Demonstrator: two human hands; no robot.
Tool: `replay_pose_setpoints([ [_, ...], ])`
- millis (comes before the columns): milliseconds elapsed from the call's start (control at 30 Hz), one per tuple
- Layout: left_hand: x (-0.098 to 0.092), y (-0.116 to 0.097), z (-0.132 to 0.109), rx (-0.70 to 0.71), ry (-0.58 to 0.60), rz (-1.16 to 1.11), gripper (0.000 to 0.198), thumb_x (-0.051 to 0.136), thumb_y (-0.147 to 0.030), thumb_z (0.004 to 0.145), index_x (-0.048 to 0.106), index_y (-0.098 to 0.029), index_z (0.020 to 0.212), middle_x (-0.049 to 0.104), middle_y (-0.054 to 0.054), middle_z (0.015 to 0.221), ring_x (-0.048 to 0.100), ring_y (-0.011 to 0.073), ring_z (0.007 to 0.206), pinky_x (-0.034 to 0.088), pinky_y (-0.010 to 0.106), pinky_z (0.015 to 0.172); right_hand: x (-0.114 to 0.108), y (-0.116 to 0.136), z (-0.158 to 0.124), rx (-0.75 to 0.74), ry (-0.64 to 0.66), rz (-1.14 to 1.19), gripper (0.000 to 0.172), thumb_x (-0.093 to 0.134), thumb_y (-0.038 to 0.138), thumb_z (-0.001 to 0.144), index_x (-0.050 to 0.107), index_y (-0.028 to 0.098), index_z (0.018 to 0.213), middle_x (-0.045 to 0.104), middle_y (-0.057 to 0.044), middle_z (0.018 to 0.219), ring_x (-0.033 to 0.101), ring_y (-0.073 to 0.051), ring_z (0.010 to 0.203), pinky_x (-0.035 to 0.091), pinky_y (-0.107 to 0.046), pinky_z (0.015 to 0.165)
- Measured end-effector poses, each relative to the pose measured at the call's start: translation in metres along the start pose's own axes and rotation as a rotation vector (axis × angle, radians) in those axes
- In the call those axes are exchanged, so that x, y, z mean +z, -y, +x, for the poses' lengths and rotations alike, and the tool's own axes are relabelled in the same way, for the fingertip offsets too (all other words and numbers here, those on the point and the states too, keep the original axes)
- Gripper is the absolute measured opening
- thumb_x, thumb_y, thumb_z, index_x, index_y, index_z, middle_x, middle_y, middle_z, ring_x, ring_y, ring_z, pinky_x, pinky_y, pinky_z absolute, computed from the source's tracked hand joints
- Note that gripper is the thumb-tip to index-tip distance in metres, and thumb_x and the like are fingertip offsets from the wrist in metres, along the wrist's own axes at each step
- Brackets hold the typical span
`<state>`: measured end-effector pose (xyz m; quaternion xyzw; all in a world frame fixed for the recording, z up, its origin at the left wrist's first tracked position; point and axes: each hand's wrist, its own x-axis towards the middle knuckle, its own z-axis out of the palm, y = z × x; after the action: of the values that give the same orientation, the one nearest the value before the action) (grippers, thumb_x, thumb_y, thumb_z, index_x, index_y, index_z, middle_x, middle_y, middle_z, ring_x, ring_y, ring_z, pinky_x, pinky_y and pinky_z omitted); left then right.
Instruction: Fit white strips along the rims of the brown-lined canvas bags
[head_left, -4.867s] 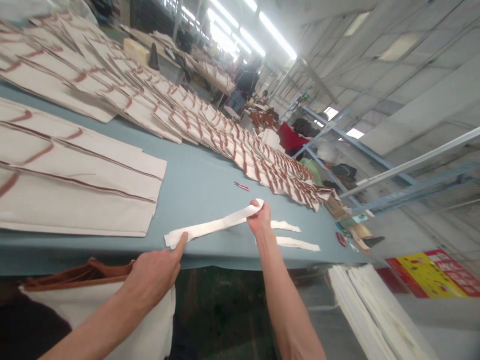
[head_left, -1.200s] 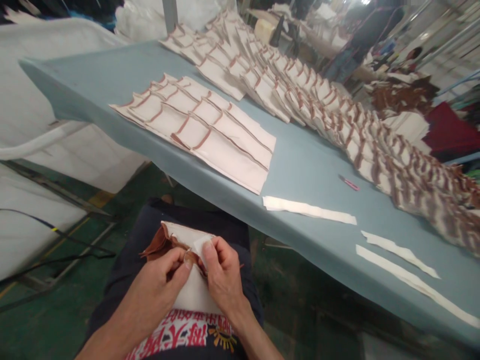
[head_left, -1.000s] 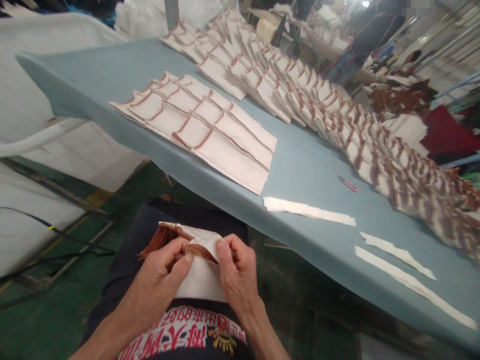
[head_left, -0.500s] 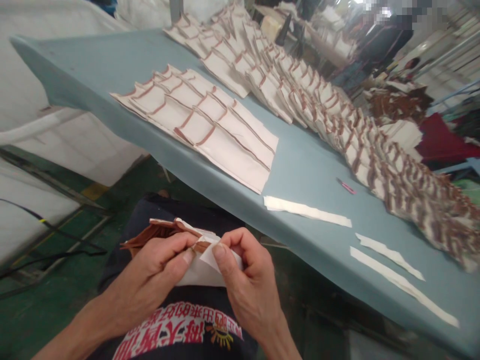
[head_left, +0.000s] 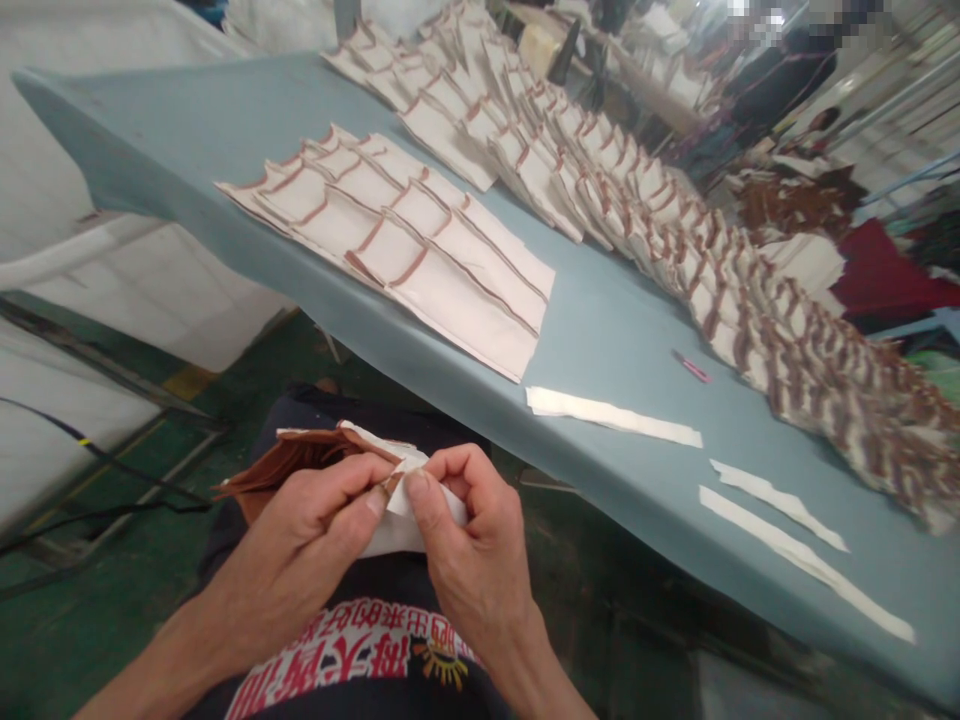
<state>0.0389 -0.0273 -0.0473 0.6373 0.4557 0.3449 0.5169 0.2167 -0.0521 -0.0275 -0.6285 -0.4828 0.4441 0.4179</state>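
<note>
1. Head view, the hands: the left hand [head_left: 300,545] pinches the brown-trimmed top edge of the bundle of cream pieces [head_left: 300,462], which lies on the person's lap, below the near edge of the table [head_left: 615,330].
2. Same view, the right hand [head_left: 469,560]: thumb and forefinger are pressed together on a small white flap [head_left: 401,497] at the bundle's corner.
3. What has changed: a second ago the right fingers lay flat on the top piece. Now the flap stands folded up between them, and the brown edges have fanned out to the left.
4. My reading: the peel has only started, with just the corner loose and the rest seemingly still down.
5. Same view, the table: three white strips [head_left: 611,417] lie where they lay before, near the pink pen [head_left: 691,366] and beside the laid-out pieces [head_left: 405,250].
</note>
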Motion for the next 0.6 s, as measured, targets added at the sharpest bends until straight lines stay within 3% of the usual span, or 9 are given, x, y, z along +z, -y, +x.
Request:
replay_pose_setpoints([
  [267,0.000,0.000,0.000,-0.022,0.011,0.004,0.042,0.059,-0.047,0.112,0.085,-0.025,0.087,0.079,0.000,0.077,0.068,0.0212,0.069,0.051,0.025,0.060,0.003,-0.004,0.004,0.001,-0.020,-0.027,0.033,0.072,0.052,0.100,0.067,0.026,0.082,0.067,0.003,0.061,0.055,-0.015,0.050,0.033,-0.028,0.050],
  [500,-0.002,-0.013,0.001,-0.123,-0.004,0.002,0.039,0.058,-0.047,0.108,0.080,-0.023,0.087,0.077,-0.002,0.081,0.066,0.0195,0.073,0.051,0.026,0.067,0.005,-0.002,0.005,-0.109,-0.073,-0.170,0.030,0.071,0.047,0.101,0.068,0.025,0.081,0.070,0.002,0.062,0.060,-0.015,0.050,0.036,-0.026,0.050],
  [600,-0.004,-0.009,0.001,-0.157,0.001,-0.057,0.035,0.059,-0.047,0.107,0.080,-0.024,0.088,0.077,-0.004,0.080,0.067,0.0182,0.073,0.051,0.025,0.069,0.006,-0.002,0.006,-0.140,-0.096,-0.198,0.029,0.071,0.045,0.100,0.070,0.024,0.081,0.071,0.001,0.062,0.059,-0.015,0.050,0.036,-0.026,0.050],
])
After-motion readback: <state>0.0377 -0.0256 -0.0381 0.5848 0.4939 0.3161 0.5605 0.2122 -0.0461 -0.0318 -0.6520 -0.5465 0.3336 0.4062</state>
